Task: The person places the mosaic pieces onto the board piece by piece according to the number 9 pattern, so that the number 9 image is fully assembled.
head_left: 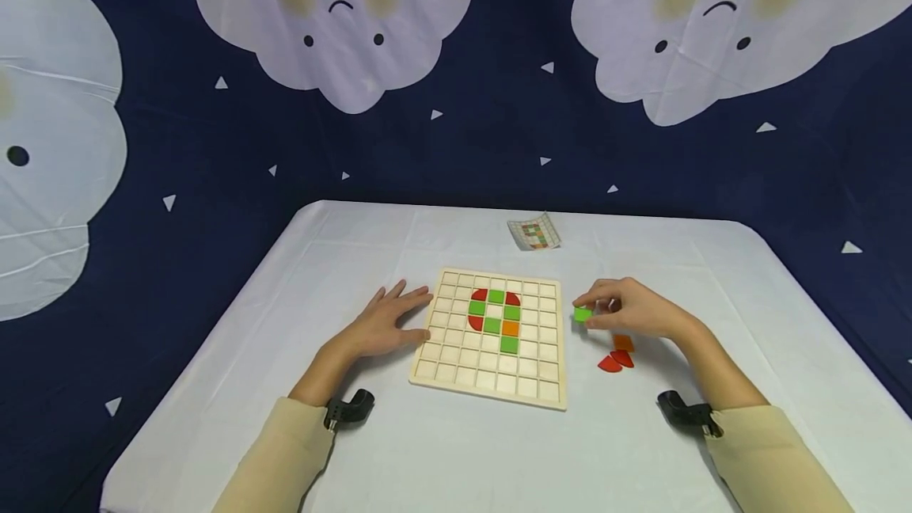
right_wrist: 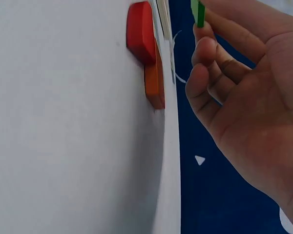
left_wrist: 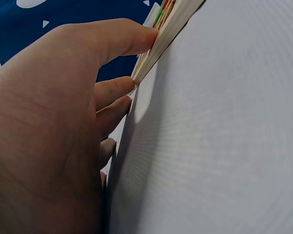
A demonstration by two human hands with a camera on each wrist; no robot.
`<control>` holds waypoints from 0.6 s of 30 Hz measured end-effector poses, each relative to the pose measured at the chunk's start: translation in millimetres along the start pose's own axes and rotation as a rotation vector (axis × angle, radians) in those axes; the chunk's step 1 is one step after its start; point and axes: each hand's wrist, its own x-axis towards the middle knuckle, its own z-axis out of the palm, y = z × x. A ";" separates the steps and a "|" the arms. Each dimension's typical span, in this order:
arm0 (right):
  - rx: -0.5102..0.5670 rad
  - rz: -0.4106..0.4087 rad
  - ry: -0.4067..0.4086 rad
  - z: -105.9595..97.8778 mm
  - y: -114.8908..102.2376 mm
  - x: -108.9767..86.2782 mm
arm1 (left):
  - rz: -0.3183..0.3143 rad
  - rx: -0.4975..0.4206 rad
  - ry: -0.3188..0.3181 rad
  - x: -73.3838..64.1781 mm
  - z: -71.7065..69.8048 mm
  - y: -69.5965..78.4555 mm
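Observation:
A wooden grid board (head_left: 442, 355) lies on the white table, with green, red and orange tiles set in its upper middle squares. My left hand (head_left: 388, 323) touches the board's left edge, thumb and fingertips against the rim; the left wrist view shows the thumb on the board's side (left_wrist: 161, 44). To the right of the board, my right hand (head_left: 634, 309) pinches a green square tile (head_left: 583, 314) above the table. In the right wrist view that green tile (right_wrist: 200, 13) sits at the fingertips, partly cut off by the frame.
Below the right hand lie an orange square tile (head_left: 623, 343) and two red quarter-round tiles (head_left: 609, 363). A creased pattern card (head_left: 536, 233) with a printed grid rests behind the board. A dark blue cloth with clouds (head_left: 499, 141) hangs behind the table (head_left: 427, 450).

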 end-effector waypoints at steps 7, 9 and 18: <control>0.018 -0.027 -0.002 3.3 -7.4 1.2 | 0.001 0.001 -0.005 0.6 -0.5 1.3; 0.023 -0.029 -0.006 4.5 -9.6 1.8 | 0.001 0.002 -0.005 0.7 -0.3 1.4; 0.033 -0.060 -0.011 12.1 -23.3 9.1 | 0.003 -0.004 0.005 0.2 0.1 0.7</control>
